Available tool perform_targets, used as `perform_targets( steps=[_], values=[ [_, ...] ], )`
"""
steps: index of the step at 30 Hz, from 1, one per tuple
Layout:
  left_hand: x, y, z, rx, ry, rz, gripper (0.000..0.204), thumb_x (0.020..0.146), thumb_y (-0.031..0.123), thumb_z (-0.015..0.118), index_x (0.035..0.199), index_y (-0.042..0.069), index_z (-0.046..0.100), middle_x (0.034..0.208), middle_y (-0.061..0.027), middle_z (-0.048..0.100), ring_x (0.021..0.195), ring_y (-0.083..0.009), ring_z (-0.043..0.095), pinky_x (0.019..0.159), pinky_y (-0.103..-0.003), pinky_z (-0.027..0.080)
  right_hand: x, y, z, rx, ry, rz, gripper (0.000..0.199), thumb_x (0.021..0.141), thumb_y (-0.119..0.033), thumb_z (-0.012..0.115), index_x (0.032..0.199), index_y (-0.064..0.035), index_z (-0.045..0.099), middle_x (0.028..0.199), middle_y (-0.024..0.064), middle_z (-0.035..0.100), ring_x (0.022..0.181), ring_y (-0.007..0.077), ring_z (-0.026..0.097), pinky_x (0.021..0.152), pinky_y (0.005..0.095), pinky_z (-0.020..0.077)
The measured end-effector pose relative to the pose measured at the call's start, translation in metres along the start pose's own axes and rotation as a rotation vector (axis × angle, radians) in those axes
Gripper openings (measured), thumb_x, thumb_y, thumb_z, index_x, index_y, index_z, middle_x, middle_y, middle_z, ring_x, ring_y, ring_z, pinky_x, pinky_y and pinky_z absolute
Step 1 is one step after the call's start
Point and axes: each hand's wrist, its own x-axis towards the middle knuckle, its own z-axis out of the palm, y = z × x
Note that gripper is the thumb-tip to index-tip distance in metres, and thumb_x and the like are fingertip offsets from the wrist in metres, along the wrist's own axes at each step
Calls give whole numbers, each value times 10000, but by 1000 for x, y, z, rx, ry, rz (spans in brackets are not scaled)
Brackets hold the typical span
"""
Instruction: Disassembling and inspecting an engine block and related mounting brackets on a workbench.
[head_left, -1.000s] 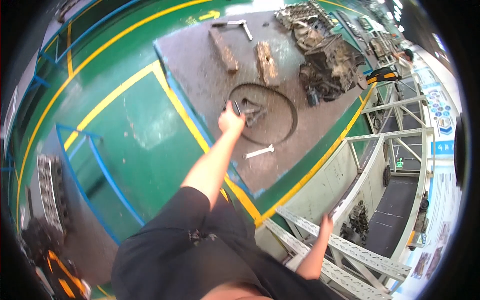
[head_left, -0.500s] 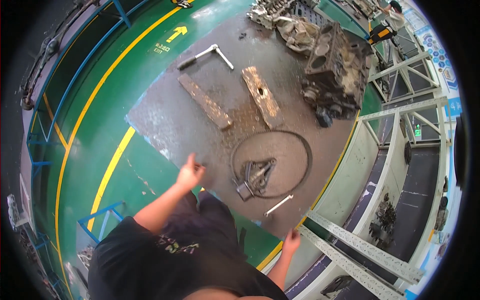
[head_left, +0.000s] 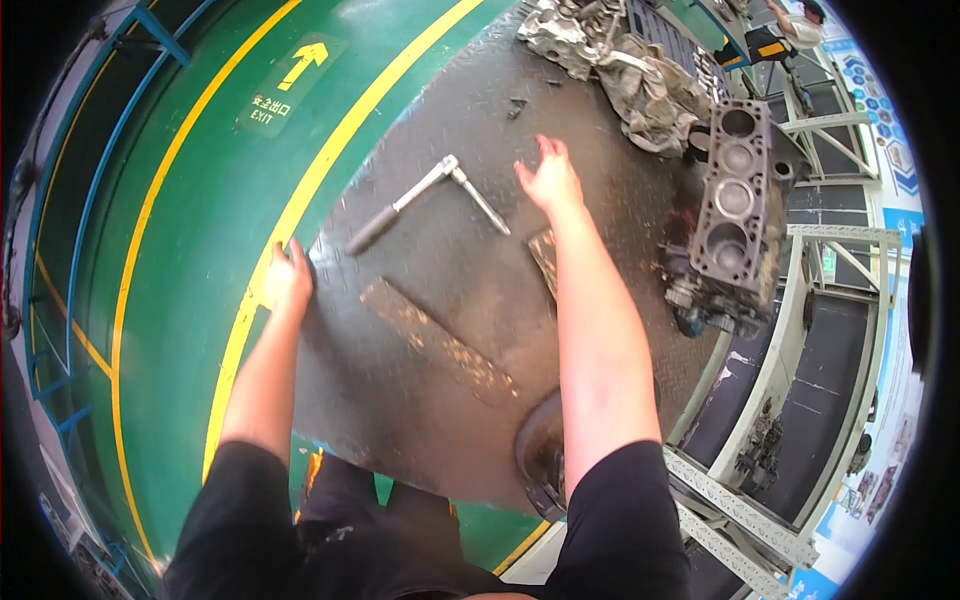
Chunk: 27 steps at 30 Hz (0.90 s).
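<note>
My left hand (head_left: 287, 276) rests at the left edge of a dark steel floor plate (head_left: 430, 390), fingers apart, holding nothing. My right hand (head_left: 548, 177) reaches forward over the plate with fingers spread, empty. An L-shaped metal wrench (head_left: 428, 197) lies on the plate just left of my right hand. A flat rusty metal bar (head_left: 438, 341) lies between my arms. A second rusty bar (head_left: 543, 256) is partly hidden under my right forearm.
An engine block (head_left: 729, 222) with round cylinder bores sits at the plate's right edge. A heap of metal engine parts (head_left: 620, 60) lies at the far end. Green floor with yellow lines (head_left: 150, 220) is on the left. White steel racking (head_left: 800, 330) stands on the right.
The view has swung forward. My right hand has come up from my side and reached out over the plate; my left hand has moved to the plate's left edge. The ring has slid out of view.
</note>
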Motion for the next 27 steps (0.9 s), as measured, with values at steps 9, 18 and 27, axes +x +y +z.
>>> perform_targets(
  steps=[9, 18, 27],
  values=[
    [-8, 19, -20, -159, 8, 154, 214, 979, 178, 502, 1112, 32, 585, 935, -192, 683, 848, -406, 660, 740, -460, 516, 154, 10, 89, -456, 112, 39, 306, 973, -273, 487, 1203, -94, 581, 1231, 176, 573, 1014, 375, 648, 859, 469, 530],
    [-4, 19, -20, -127, -93, 160, 193, 943, 147, 536, 1069, 8, 586, 905, -178, 683, 820, -390, 657, 726, -461, 508, 241, 78, 62, -68, 670, 324, 390, 971, -330, 509, 882, 22, 651, 891, 259, 677, 859, 448, 652, 764, 533, 514],
    [-6, 18, -19, -126, -125, 197, 183, 940, 161, 540, 1038, 15, 590, 896, -169, 673, 812, -374, 658, 727, -449, 504, 229, 79, 69, -399, 210, 347, 432, 1000, -382, 466, 1193, -23, 610, 1268, 233, 546, 1062, 408, 635, 894, 496, 529]
  ],
)
